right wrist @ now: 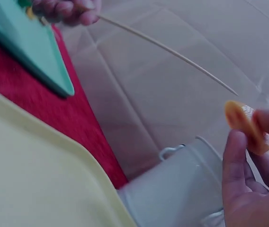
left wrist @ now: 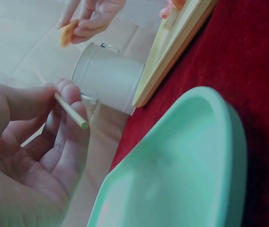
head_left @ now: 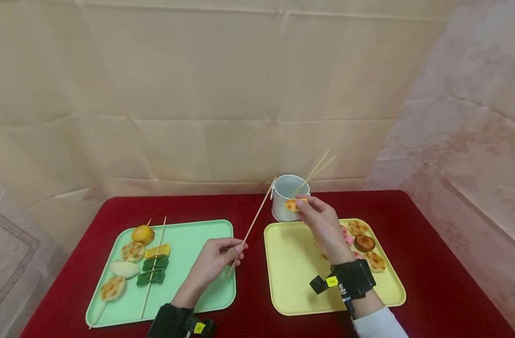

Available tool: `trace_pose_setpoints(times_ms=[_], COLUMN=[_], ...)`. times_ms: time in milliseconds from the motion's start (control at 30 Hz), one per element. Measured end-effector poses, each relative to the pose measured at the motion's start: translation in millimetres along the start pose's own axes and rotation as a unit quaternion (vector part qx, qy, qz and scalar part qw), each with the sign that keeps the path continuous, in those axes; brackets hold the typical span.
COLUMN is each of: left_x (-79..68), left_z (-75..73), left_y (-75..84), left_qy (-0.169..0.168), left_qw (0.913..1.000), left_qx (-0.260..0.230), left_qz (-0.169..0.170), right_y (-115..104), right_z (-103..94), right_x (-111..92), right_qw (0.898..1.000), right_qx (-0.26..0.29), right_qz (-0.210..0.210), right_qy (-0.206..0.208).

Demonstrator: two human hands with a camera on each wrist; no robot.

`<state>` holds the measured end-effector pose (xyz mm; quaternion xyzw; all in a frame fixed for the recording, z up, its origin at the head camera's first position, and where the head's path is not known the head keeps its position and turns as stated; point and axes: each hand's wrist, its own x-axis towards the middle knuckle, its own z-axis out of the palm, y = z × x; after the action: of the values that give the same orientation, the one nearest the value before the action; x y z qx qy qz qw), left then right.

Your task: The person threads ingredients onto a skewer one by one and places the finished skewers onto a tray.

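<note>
My left hand (head_left: 217, 258) pinches a thin bamboo skewer (head_left: 259, 211) near its lower end, between thumb and fingers. The skewer slants up and away, its blunt end showing below the fingers in the left wrist view. Between the thumb and fingertips of my right hand (head_left: 325, 227) is a yellow-orange food piece with browned spots (head_left: 292, 205), held up in front of the white metal bucket (head_left: 283, 211). In the right wrist view the skewer's pointed tip stands close to the food piece (right wrist: 249, 126), with a small gap between them.
At left, a green tray (head_left: 198, 230) bears two loaded skewers, one with rounds and a white piece, one with yellow and green pieces. A yellow tray (head_left: 287, 263) at right has several loose food pieces along its right side, partly behind my right arm. Two skewers (head_left: 321, 170) lean in the bucket.
</note>
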<state>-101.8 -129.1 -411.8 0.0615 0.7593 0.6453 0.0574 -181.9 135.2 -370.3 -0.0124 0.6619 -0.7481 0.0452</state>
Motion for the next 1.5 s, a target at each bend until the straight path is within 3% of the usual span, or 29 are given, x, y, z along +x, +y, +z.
trace_pose_setpoints(times_ms=[167, 567, 1033, 1500], left_x=[-1.3, -5.6, -5.7, -5.7], left_z=[-1.1, -7.7, -12.6, -6.4], left_y=[-0.8, -1.2, -2.9, -1.2], left_qy=[-0.039, -0.087, -0.122, -0.099], left_qw=[0.9991, 0.9947, 0.9887, 0.9885], left_qx=[0.013, 0.054, 0.086, 0.115], left_qz=[-0.002, 0.008, -0.013, 0.002], right_y=[4, 7, 2, 2], right_z=[1.0, 0.6, 1.4, 0.7], right_x=[0, 5, 4, 0], right_qw=[0.995, 0.978, 0.974, 0.985], right_qx=[0.098, 0.200, 0.219, 0.167], right_qz=[0.026, 0.047, 0.052, 0.038], right_qy=[0.004, -0.028, -0.013, -0.003])
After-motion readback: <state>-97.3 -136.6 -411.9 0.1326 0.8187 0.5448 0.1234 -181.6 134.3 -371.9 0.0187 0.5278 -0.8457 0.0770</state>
